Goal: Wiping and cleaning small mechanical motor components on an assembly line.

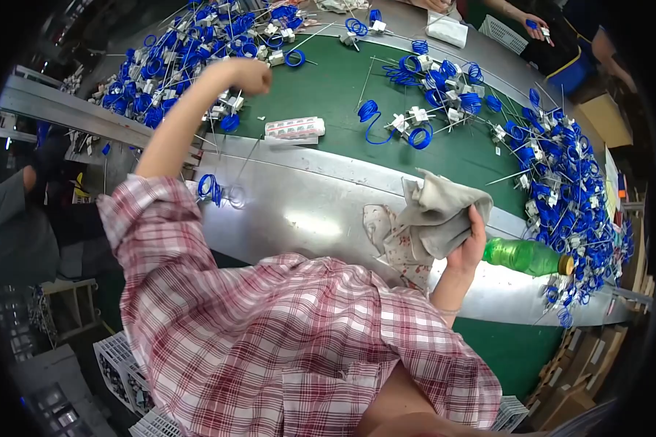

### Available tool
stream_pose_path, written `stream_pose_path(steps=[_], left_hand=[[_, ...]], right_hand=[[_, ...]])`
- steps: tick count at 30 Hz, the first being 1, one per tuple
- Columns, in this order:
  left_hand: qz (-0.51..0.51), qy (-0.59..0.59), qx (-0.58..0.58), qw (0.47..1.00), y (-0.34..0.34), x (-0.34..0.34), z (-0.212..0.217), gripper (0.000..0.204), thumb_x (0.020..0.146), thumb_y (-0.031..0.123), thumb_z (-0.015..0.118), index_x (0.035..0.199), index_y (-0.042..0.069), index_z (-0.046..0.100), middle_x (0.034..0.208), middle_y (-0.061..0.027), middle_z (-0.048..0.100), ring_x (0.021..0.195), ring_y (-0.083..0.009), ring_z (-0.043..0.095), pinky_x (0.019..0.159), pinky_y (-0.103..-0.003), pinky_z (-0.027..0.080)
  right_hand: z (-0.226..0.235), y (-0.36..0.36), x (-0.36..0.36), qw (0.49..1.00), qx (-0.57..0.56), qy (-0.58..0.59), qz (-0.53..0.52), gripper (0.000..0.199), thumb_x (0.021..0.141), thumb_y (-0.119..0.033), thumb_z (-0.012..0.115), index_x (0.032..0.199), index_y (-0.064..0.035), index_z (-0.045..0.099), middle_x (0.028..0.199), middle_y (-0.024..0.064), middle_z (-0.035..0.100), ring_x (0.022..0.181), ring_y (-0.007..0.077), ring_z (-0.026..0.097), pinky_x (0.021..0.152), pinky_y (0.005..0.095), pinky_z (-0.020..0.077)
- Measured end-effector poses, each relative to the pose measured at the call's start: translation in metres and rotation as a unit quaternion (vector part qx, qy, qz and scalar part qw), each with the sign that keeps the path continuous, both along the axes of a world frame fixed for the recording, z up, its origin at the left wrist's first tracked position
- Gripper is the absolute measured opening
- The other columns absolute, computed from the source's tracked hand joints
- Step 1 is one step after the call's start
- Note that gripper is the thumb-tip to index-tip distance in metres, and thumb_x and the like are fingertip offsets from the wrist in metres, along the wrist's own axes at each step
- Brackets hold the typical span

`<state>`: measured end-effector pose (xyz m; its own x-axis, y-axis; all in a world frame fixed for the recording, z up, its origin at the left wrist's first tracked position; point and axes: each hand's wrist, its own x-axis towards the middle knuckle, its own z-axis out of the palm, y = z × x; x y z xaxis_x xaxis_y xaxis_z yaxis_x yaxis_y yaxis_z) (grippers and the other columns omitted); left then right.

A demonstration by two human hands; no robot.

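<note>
My left hand [249, 76] hangs bent at the wrist over the green belt [328, 87], beside a large heap of blue coiled wires [175, 58] with whitish blocks and thin metal rods. Its fingers curl downward and are mostly hidden behind the back of the hand. My right hand [468, 244] holds a crumpled grey cloth [448, 207] above the steel edge [299, 211] of the bench. A pale cloth with a reddish pattern [408, 251] hangs just below the grey one. Beside the right hand a green bottle [521, 256] with a yellow cap lies on its side.
A white printed packet [294, 130] lies on the belt. More blue coils [444, 84] sit at the middle far side, and another heap [561, 182] lies at the right. One coil [210, 189] rests on the steel. Across the bench another person's hand [539, 28] holds a small piece.
</note>
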<state>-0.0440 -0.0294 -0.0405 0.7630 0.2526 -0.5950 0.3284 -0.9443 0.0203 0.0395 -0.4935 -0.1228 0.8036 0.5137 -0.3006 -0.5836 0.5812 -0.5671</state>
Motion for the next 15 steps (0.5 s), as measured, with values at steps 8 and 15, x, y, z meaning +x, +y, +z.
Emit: stream_pose_path(steps=[8, 15], left_hand=[[0.039, -0.372, 0.153, 0.915, 0.043, 0.043, -0.11, 0.021, 0.072, 0.007, 0.048, 0.09, -0.001, 0.056, 0.094, -0.0202, 0.057, 0.087, -0.0336, 0.056, 0.074, -0.041, 0.046], [0.16, -0.368, 0.266, 0.877, 0.051, 0.061, -0.137, 0.019, 0.071, 0.014, 0.055, 0.086, 0.003, 0.058, 0.089, -0.0144, 0.058, 0.085, -0.0298, 0.056, 0.072, -0.041, 0.045]], right_hand=[[0.012, 0.003, -0.008, 1.0, -0.01, -0.023, 0.018, 0.032, 0.084, -0.013, 0.045, 0.113, 0.0019, 0.046, 0.114, 0.0133, 0.051, 0.106, 0.0246, 0.048, 0.093, 0.036, 0.0369], [0.019, -0.003, -0.009, 0.998, -0.026, -0.021, -0.061, 0.032, 0.083, -0.009, 0.047, 0.113, -0.0012, 0.047, 0.112, 0.0092, 0.052, 0.101, 0.0222, 0.052, 0.088, 0.0338, 0.0423]])
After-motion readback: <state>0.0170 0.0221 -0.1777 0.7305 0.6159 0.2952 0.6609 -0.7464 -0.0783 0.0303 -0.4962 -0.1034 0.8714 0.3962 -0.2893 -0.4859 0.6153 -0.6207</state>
